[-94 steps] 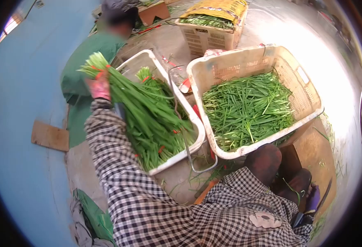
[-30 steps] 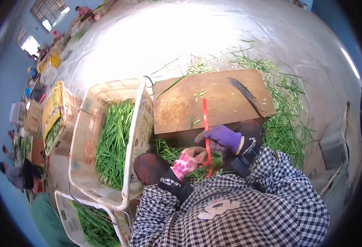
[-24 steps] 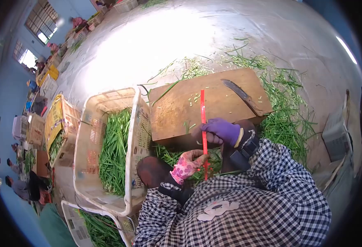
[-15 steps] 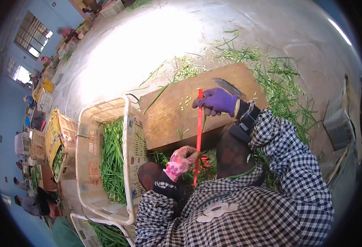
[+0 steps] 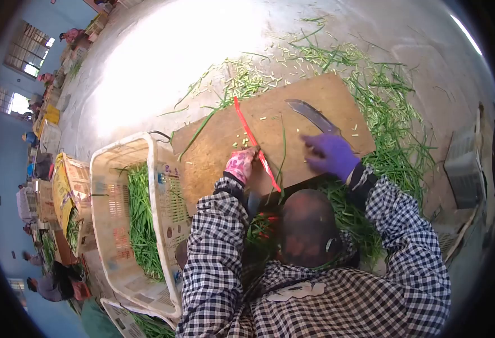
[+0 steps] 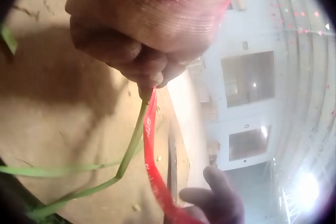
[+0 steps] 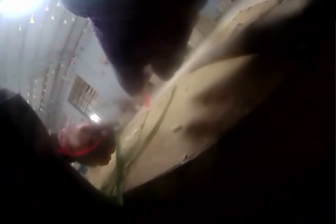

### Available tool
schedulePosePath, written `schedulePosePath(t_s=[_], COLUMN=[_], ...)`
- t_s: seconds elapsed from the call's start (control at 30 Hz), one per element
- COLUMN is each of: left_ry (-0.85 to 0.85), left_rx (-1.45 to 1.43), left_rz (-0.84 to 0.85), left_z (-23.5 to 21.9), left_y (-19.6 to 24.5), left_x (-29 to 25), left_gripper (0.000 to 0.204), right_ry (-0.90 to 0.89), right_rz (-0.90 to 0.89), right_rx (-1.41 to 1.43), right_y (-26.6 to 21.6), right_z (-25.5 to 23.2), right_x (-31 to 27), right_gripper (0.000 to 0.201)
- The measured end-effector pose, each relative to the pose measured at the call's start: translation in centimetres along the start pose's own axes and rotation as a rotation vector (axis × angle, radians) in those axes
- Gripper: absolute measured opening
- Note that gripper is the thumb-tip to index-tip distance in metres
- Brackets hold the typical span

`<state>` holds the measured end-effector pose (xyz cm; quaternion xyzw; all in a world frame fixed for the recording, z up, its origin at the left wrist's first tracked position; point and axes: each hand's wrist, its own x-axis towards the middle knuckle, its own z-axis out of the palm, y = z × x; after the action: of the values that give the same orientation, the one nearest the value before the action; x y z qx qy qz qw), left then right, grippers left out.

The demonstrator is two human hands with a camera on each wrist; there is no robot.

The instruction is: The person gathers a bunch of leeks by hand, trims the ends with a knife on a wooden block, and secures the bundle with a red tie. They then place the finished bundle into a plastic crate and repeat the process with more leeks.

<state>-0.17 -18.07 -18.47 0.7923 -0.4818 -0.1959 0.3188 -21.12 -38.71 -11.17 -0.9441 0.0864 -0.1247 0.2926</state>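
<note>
A red plastic strip (image 5: 249,130) and a thin green stalk (image 6: 134,140) hang from the pinched fingers of my left hand (image 5: 242,163), which wears a pink flowered glove over the wooden board (image 5: 202,160). The fingertips are bare in the left wrist view. My right hand (image 5: 333,155), in a purple glove and blurred, hovers over the board's right side with its fingers spread and nothing between them. It is apart from the strip in the head view. Beyond it lies a knife (image 5: 315,116) with a curved dark blade. The right wrist view is dark and blurred.
Left of the board stands a white plastic crate (image 5: 155,225) with green stalks (image 5: 141,225) inside. Cut scraps (image 5: 393,112) litter the floor behind and right of the board. My knee (image 5: 309,225) is just in front of it. More crates and people line the left wall.
Earlier my left hand held up a tied green bundle at the left crates. Half a second ago both hands held the strip; the right has let go and moved right, the left forward.
</note>
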Motion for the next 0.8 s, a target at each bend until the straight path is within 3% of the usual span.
schedulePosePath(t_s=[0.03, 0.07, 0.1, 0.13, 0.2, 0.23, 0.27, 0.33, 0.4, 0.43, 0.5, 0.53, 0.57, 0.63, 0.7, 0.8], left_ry=[-0.051, -0.041, -0.053, -0.046, -0.036, 0.005, 0.05, 0.016, -0.046, -0.042, 0.026, 0.143, 0.137, 0.385, 0.136, 0.059], left_rx=[-0.287, -0.415, -0.421, -0.484, -0.543, -0.669, -0.796, -0.719, -0.6, -0.603, -0.85, -0.57, -0.571, -0.539, 0.228, 0.308], left_rz=[-0.224, -0.445, -0.445, -0.525, -0.607, -0.673, -0.737, -0.758, -0.709, -0.709, -0.765, -0.718, -0.717, -0.149, 0.082, 0.07], left_z=[0.7, 0.5, 0.7, 0.8, 1.4, 1.8, 2.0, 1.3, 0.9, 1.0, 1.5, 1.9, 2.7, 3.9, 1.3, 2.2], left_y=[-0.2, 1.7, 2.5, 2.9, 3.0, 2.9, 2.8, 4.0, 4.3, 4.1, 3.5, 3.5, 3.5, 4.2, 6.9, 5.6], left_x=[0.7, 1.4, 1.9, 2.2, 2.7, 2.8, 3.0, 3.1, 2.9, 2.8, 2.7, 2.2, 1.7, 0.5, -0.5, -1.4], left_gripper=[0.028, 0.025, 0.025, 0.025, 0.026, 0.026, 0.026, 0.025, 0.025, 0.025, 0.023, 0.021, 0.021, 0.023, 0.037, 0.041], right_ry=[-0.008, -0.109, -0.21, -0.213, -0.241, -0.242, -0.318, -0.404, -0.358, -0.361, -0.289, -0.287, -0.275, -0.267, -0.219, -0.264], right_rz=[0.018, -0.097, -0.215, -0.207, -0.422, -0.424, -0.334, -0.251, 0.148, 0.146, 0.431, 0.433, 0.427, 0.428, 0.203, 0.105], right_rx=[-0.001, -0.005, -0.01, -0.009, 0.042, 0.047, 0.072, 0.097, 0.723, 0.719, 0.952, 0.949, 0.923, 0.9, 0.666, 0.429], right_y=[-0.9, -2.1, -2.8, -2.7, -2.1, -2.4, -2.8, -3.0, -3.3, -3.3, -2.9, -2.7, -2.5, -2.3, -2.1, -3.2], right_z=[0.2, 0.7, 1.1, 1.9, 4.1, 4.5, 4.8, 5.4, 5.7, 5.7, 5.8, 5.8, 5.8, 6.3, 6.8, 4.9], right_x=[-0.3, -0.2, 0.0, 0.0, 0.0, 0.2, 0.4, 0.3, -0.6, -0.9, -1.2, -1.2, -1.3, -1.5, -1.2, -0.8], right_gripper=[0.044, 0.042, 0.041, 0.041, 0.033, 0.033, 0.029, 0.025, 0.022, 0.022, 0.02, 0.02, 0.024, 0.029, 0.03, 0.032])
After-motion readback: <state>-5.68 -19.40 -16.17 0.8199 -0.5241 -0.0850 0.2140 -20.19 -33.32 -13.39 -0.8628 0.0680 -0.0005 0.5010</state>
